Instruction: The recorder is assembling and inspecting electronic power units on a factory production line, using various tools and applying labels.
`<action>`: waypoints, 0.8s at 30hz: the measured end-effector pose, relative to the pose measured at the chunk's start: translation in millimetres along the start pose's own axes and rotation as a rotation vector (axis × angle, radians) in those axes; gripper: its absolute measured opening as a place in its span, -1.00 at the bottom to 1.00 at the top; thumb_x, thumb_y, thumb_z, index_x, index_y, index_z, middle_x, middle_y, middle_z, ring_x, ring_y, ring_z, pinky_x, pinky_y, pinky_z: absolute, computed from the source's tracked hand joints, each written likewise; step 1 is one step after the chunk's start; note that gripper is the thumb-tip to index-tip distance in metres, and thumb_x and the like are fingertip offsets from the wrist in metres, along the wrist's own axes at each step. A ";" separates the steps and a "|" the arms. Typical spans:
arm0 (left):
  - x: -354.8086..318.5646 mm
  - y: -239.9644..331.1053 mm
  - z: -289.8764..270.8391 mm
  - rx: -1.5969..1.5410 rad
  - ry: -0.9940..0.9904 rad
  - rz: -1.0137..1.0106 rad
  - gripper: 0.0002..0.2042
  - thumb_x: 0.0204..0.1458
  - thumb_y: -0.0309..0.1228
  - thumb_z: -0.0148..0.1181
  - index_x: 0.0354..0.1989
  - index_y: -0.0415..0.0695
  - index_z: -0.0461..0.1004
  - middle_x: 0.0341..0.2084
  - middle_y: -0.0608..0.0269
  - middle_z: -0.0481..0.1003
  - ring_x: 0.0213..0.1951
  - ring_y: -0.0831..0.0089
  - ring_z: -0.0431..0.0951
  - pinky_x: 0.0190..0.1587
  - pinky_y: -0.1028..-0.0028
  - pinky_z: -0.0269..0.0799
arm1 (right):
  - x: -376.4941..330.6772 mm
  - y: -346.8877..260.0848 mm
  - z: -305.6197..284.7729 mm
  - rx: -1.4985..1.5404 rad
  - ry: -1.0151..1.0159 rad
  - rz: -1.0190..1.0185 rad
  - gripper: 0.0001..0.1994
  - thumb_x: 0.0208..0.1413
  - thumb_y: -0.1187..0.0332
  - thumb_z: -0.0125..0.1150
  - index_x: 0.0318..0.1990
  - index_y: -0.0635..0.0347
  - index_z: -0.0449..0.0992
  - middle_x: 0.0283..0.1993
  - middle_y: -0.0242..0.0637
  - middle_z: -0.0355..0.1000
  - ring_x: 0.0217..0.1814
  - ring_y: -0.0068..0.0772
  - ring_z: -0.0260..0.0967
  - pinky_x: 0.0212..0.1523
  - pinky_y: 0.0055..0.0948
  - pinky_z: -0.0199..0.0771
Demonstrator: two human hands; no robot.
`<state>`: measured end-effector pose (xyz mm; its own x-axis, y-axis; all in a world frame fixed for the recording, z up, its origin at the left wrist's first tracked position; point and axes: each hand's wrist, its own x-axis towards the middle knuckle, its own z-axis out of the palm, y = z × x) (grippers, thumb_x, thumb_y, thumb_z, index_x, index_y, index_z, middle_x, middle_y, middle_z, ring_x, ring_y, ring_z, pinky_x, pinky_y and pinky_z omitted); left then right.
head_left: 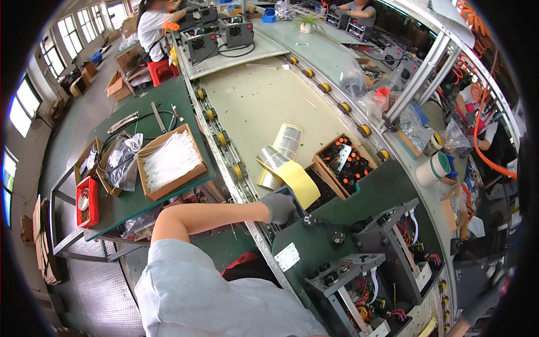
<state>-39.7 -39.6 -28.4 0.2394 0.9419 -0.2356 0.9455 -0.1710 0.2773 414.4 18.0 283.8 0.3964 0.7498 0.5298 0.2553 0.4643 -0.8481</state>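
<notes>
My left hand point(280, 208), in a grey glove, reaches to a dark bin point(301, 209) beside the yellow-backed label sheets point(301, 182). Its fingertips are hidden at the bin, so I cannot see what they hold. At the lower right edge, my right hand point(487, 299), also gloved, stretches away to the right over dark things. Its fingers are too dim to read. Between my hands, two open grey metal housings point(348, 259) with coloured wires stand on the green board point(297, 238). A black cable with a plug point(338, 237) lies beside them.
A cardboard box point(341, 163) of black and orange parts stands beyond the bin. On the left green table are a box of white strips point(171, 163) and a red bin point(87, 202). Roller rails point(223, 139) flank the line. Finished units point(201, 45) and co-workers are farther off.
</notes>
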 end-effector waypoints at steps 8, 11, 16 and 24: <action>-11.9 -64.2 3.3 -1.424 0.181 -0.037 -0.89 -0.12 -0.59 0.03 -0.40 -0.29 0.46 -0.51 0.25 0.46 -0.45 0.53 0.46 -0.39 0.55 0.41 | -92.3 20.8 -109.9 0.090 0.112 0.173 -0.48 0.17 0.04 -0.15 0.11 0.30 0.21 0.10 -0.21 0.24 0.10 -0.36 0.18 0.07 -0.39 0.21; -26.4 -44.8 -24.4 -1.848 0.180 -0.380 -0.80 0.01 -0.54 0.00 -0.18 -0.32 0.39 -0.38 0.27 0.43 -0.39 0.52 0.45 -0.29 0.59 0.44 | -111.4 21.7 -117.1 0.148 0.053 0.046 -0.29 0.06 -0.09 -0.02 0.18 0.35 0.12 0.11 -0.19 0.27 -0.09 -0.45 0.33 -0.04 -0.43 0.33; -30.7 -57.0 -11.1 -2.020 0.019 -0.288 -0.75 0.07 -0.46 0.01 -0.06 -0.18 0.36 -0.30 0.37 0.43 -0.29 0.56 0.45 -0.24 0.61 0.42 | -133.5 -9.5 -73.0 0.155 -0.066 0.026 -0.19 -0.08 -0.14 0.12 0.14 0.41 0.15 -0.20 -0.31 0.43 -0.67 -0.77 0.01 -0.48 -0.73 0.28; -35.3 -59.3 -1.0 -1.965 0.044 -0.252 -0.76 0.06 -0.38 0.09 -0.11 -0.15 0.42 -0.37 0.40 0.45 -0.41 0.64 0.41 -0.35 0.68 0.39 | -143.9 -3.2 -107.4 0.227 -0.292 -0.074 -0.20 -0.10 -0.14 0.06 0.12 0.43 0.19 -0.12 -0.19 0.41 -0.30 -0.54 0.32 -0.12 -0.56 0.32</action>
<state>-104.4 -62.4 -35.6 0.1291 0.9000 -0.4163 -0.5578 0.4130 0.7199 451.3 -142.0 211.1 0.1077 0.7980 0.5929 0.0588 0.5903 -0.8051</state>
